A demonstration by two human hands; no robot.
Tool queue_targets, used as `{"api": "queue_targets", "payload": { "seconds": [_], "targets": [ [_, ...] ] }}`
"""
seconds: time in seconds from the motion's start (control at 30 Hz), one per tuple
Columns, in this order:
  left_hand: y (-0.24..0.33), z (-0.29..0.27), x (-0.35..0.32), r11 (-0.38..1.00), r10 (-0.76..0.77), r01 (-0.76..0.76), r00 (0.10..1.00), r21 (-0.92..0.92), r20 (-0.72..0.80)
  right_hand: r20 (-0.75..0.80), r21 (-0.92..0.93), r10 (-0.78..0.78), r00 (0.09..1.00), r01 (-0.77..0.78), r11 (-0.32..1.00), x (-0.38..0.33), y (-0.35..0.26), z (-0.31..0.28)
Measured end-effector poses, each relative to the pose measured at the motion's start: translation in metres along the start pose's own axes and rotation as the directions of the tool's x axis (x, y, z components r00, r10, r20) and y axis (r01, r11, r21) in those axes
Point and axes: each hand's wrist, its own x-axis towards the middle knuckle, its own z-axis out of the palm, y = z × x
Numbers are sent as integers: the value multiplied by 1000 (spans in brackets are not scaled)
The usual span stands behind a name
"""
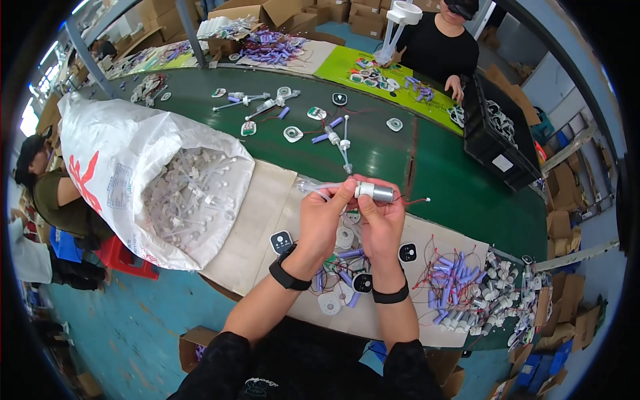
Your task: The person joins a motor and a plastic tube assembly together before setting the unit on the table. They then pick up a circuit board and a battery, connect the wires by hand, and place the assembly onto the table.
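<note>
My right hand [381,223] is closed around a small silver motor [382,194] with a white plastic end; a thin red wire [415,201] trails from it to the right. Against that white end, my left hand [323,217] pinches a clear plastic tube piece [312,186], which sticks out to its left. The hands meet over the near edge of the green belt, so the join between tube and motor is partly hidden by my fingers. Below them, between my forearms, lie white round discs [329,303], purple battery cells [345,278] and a black-faced round cover [362,283].
A white woven sack [107,160] spills clear tube pieces [190,200] on the left. Wired purple cells [453,277] and motors [490,293] lie heaped at right. Part-built assemblies dot the green belt [467,180]. Across it, a person [440,50] works beside a black crate [497,137].
</note>
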Motion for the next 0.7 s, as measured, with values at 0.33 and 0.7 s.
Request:
{"api": "queue_targets", "payload": {
  "seconds": [0.33, 0.7],
  "targets": [
    [-18, 27, 28, 959, -172, 193, 978, -207, 116, -244, 396, -6, 970, 106, 912, 48, -33, -22],
    [-39, -13, 100, 703, -545, 195, 765, 684, 342, -417, -616, -578, 702, 249, 747, 131, -86, -136]
  ]
}}
